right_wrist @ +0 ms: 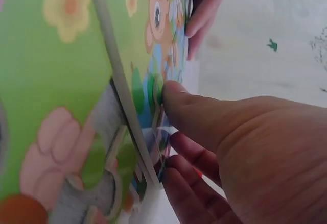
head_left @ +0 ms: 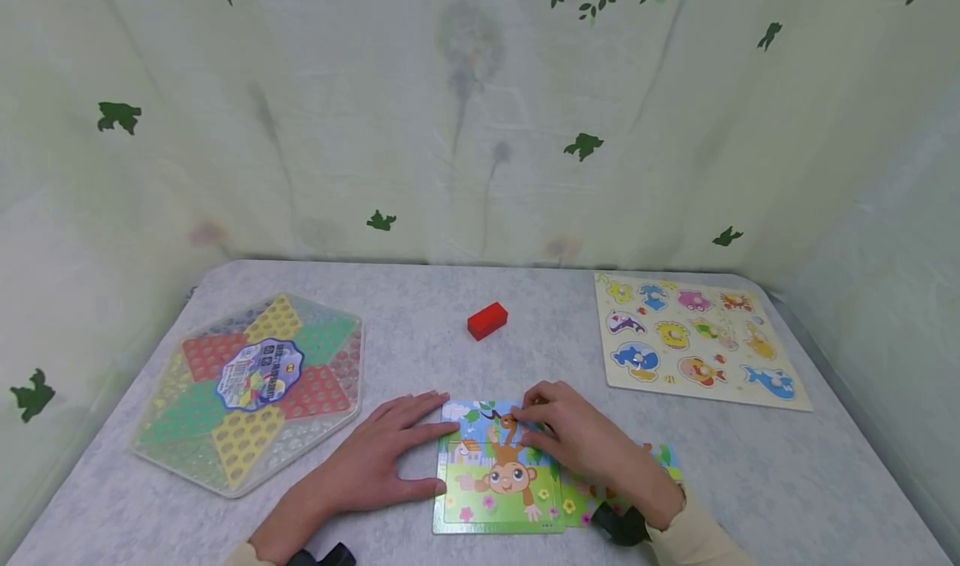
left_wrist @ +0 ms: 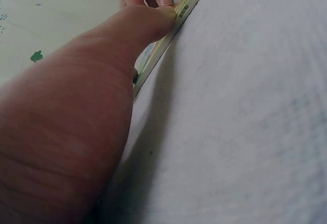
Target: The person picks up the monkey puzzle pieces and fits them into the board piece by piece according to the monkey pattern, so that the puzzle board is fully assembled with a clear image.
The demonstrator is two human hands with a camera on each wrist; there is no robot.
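Note:
A monkey jigsaw puzzle (head_left: 480, 508) in a flat tray lies at the table's front middle. My left hand (head_left: 375, 458) is spread along its left side, fingertips and thumb touching the edge. At the puzzle's upper right corner, my right hand (head_left: 573, 433) pinches a jigsaw piece (right_wrist: 158, 94) between thumb and fingers; the piece looks slightly raised in the right wrist view. Just right of this puzzle lies a second jigsaw puzzle (head_left: 573, 503), partly hidden by the right forearm. Loose-fitting pieces and bare grey gaps show in it in the right wrist view.
A red block (head_left: 487, 321) sits behind the puzzles. On the left lies a hexagonal board (head_left: 315, 333) with coloured triangles under clear plastic. A wooden peg puzzle board (head_left: 720, 391) with animal shapes lies at the back right. Patterned curtain (head_left: 480, 174) hangs behind the table.

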